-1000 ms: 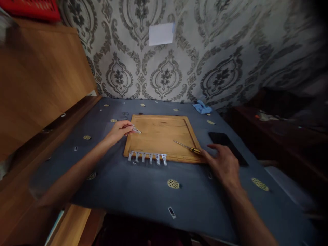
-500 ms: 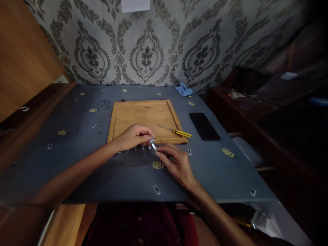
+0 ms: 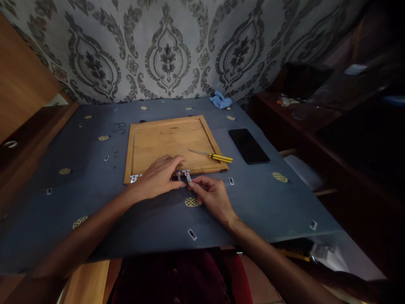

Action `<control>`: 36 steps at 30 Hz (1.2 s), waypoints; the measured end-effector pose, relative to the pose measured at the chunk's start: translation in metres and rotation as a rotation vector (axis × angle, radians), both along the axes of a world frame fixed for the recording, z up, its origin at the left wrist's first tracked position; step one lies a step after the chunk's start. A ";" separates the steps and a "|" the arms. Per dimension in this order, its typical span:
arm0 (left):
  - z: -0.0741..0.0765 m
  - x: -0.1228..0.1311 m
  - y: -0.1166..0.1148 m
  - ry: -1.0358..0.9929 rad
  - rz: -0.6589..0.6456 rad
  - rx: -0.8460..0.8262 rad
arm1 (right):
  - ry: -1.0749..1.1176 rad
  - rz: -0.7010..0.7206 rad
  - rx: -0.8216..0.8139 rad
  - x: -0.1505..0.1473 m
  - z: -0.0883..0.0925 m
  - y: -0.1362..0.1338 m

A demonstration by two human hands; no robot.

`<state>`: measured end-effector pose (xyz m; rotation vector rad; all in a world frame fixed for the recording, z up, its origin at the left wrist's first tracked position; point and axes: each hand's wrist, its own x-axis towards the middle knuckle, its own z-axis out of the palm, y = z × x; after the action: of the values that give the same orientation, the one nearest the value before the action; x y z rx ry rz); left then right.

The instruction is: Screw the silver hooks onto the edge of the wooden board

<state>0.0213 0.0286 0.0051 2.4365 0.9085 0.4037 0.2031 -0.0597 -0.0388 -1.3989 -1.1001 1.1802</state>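
A wooden tray [image 3: 139, 139] lies on the blue-grey table cover [image 3: 253, 198]. A row of small metal brackets [image 3: 182, 174] sits along its near edge. My left hand [image 3: 158, 177] lies over that row with fingers curled, covering most of the brackets. My right hand [image 3: 211, 195] pinches the rightmost bracket [image 3: 187, 175] between thumb and forefinger. One bracket end [image 3: 134, 178] shows to the left of my left hand.
A yellow-handled screwdriver [image 3: 212, 156] rests on the tray's right rim. A black phone [image 3: 248, 145] lies right of the tray, a blue cloth [image 3: 220, 100] by the wall. Small metal parts and round gold stickers dot the cover. Dark furniture stands at the right.
My left hand carried a small metal piece from the tray's far left corner to the near edge. My right hand left the screwdriver's side and came to the brackets. The view tilted down.
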 end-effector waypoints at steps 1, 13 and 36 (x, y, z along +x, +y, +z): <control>-0.001 0.002 -0.002 0.020 -0.007 0.010 | -0.009 0.000 -0.004 0.000 -0.001 0.000; -0.015 0.014 -0.009 0.060 0.065 0.052 | -0.024 0.005 -0.002 0.000 -0.003 0.006; -0.010 0.023 -0.014 0.142 0.142 0.065 | -0.234 0.070 0.074 0.002 0.002 0.007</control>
<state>0.0444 0.0144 -0.0048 2.4935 1.1500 0.3176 0.2051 -0.0525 -0.0364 -1.4772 -1.3521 1.0319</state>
